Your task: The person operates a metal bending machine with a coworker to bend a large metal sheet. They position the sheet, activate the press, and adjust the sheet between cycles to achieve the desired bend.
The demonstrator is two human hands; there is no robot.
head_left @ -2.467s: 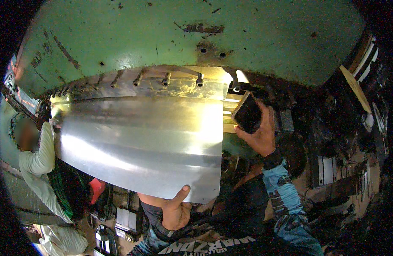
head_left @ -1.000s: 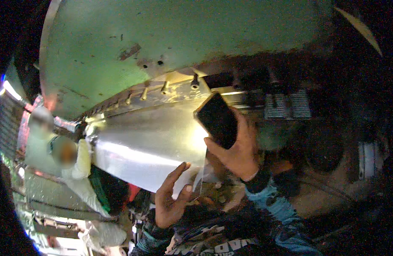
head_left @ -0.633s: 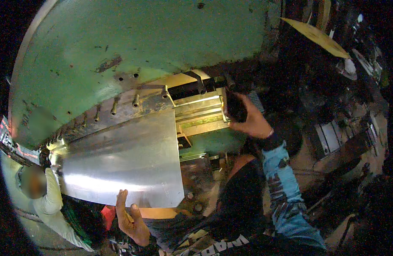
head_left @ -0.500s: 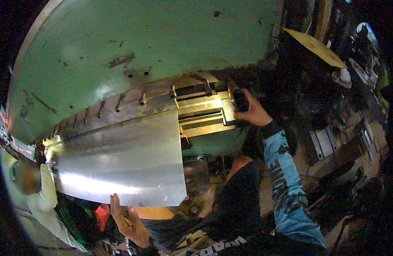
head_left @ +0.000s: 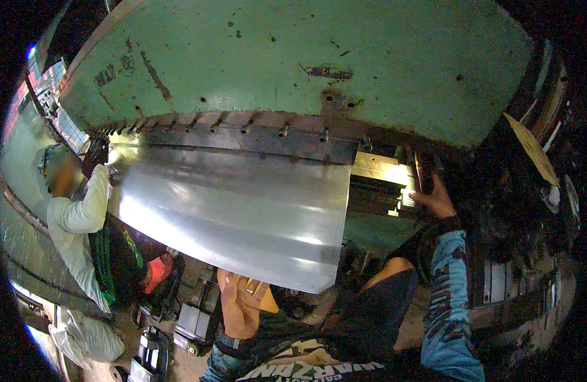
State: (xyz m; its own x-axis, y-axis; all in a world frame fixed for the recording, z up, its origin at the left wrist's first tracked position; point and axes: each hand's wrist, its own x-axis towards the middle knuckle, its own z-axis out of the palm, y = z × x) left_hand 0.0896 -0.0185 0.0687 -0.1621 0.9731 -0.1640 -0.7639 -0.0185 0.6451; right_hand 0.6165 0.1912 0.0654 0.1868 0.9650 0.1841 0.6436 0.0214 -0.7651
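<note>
A large shiny metal sheet [head_left: 242, 204] lies in a green press-like machine, its far edge under a bar lined with several bolts. My left hand [head_left: 239, 309] is at the sheet's near edge, holding it from below; the sheet partly hides the fingers. My right hand [head_left: 437, 200] is beyond the sheet's right end, thumb and fingers bent around a dark piece [head_left: 419, 172] whose kind I cannot make out. Beside that hand, bright light falls on a metal bar [head_left: 382, 167] and a ridged block [head_left: 407, 192].
The machine's tall green plate [head_left: 274, 57] rises behind the sheet. At the left end a co-worker in a pale long-sleeved shirt [head_left: 80, 210] reaches toward the sheet. A yellowish board [head_left: 532, 149] leans at far right. Metal equipment [head_left: 193, 325] stands on the floor below.
The view has swung left, showing more of the co-worker and the floor. My left hand has moved further under the sheet's edge. My right hand stays by the machine's right end.
</note>
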